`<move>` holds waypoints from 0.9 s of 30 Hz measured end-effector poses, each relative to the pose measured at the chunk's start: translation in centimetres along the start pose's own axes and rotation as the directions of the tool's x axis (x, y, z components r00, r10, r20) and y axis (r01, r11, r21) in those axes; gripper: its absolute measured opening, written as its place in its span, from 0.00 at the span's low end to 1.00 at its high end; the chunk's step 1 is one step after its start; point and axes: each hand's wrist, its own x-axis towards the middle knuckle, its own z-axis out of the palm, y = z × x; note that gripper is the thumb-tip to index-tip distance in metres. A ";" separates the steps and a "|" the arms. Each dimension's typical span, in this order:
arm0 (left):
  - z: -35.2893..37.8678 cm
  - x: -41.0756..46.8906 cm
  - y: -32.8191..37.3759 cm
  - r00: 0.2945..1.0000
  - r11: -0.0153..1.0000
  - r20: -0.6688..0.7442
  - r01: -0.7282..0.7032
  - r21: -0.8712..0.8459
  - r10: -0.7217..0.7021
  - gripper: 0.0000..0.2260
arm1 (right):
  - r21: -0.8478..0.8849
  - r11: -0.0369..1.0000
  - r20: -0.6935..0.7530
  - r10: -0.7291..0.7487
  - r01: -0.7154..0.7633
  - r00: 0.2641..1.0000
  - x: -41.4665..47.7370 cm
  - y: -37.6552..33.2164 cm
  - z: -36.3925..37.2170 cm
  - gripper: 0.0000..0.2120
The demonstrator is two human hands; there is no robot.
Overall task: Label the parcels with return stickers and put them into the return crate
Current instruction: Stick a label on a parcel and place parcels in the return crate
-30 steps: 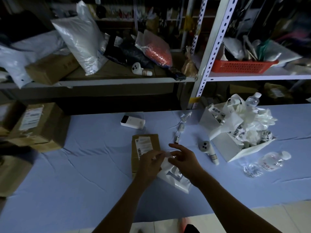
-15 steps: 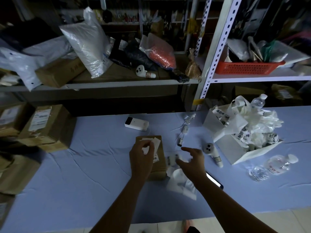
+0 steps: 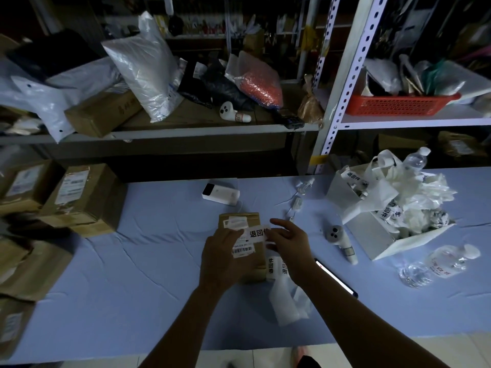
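Head view: everything is happening at 6 o'clock on the blue table [image 3: 138,264], close in front of the person.
Parcel: the small brown parcel [image 3: 240,217] is lying flat there, barcode label up, its near half under the hands.
Sticker: the return sticker [image 3: 257,233] is being stretched level just above the parcel's top. I cannot tell whether it is touching the card.
Left hand: the left hand [image 3: 225,252] is curling over the parcel, fingertips pinching the sticker's 9 o'clock end.
Right hand: the right hand [image 3: 289,244] is pinching the 3 o'clock end, with one finger held straight above.
Handling: the sticker is looking thin, limp and tacky, likely to crease or fold onto itself. The parcel is looking light and stiff.
Hold: gripping the sticker by its two short ends seems best, and the parcel by its long sides.
Spares: a sticker strip [image 3: 276,266] is lying at the parcel's 4 o'clock.
Crate: a red basket [image 3: 398,106] is sitting on the shelf at 2 o'clock. I cannot say whether it is the return crate.
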 end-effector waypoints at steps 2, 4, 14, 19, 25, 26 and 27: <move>-0.2 -0.5 -0.3 0.969 0.955 0.118 0.235 -0.182 -0.216 0.27 | 0.036 0.999 -0.011 0.027 -0.027 1.000 0.2 0.2 -0.2 0.11; -0.5 -0.2 0.3 0.836 0.700 0.296 0.548 -0.458 -0.462 0.19 | 0.066 0.997 -0.007 0.051 -0.050 0.999 0.1 0.3 -0.1 0.11; -0.5 -0.3 0.0 0.686 0.457 0.351 0.704 -0.544 -0.638 0.04 | -0.198 0.977 0.024 0.084 -0.078 0.996 0.5 3.6 1.0 0.14; 0.6 -2.1 -1.5 0.763 0.680 0.253 0.646 -0.348 -0.595 0.03 | -0.344 0.931 -0.039 0.115 -0.122 0.993 1.0 5.9 1.9 0.14; 1.8 -4.1 -3.4 0.807 0.797 0.208 0.585 -0.153 -0.552 0.06 | -0.463 0.883 -0.034 0.075 -0.082 0.997 1.0 7.2 2.6 0.14; 1.8 -4.2 -3.6 0.810 0.804 0.202 0.580 -0.136 -0.550 0.06 | -0.498 0.864 -0.035 0.058 -0.067 0.998 1.1 7.4 2.7 0.13; 1.9 -4.2 -3.8 0.817 0.811 0.193 0.570 -0.128 -0.544 0.06 | -0.538 0.841 -0.036 0.042 -0.054 0.998 1.2 7.6 2.9 0.13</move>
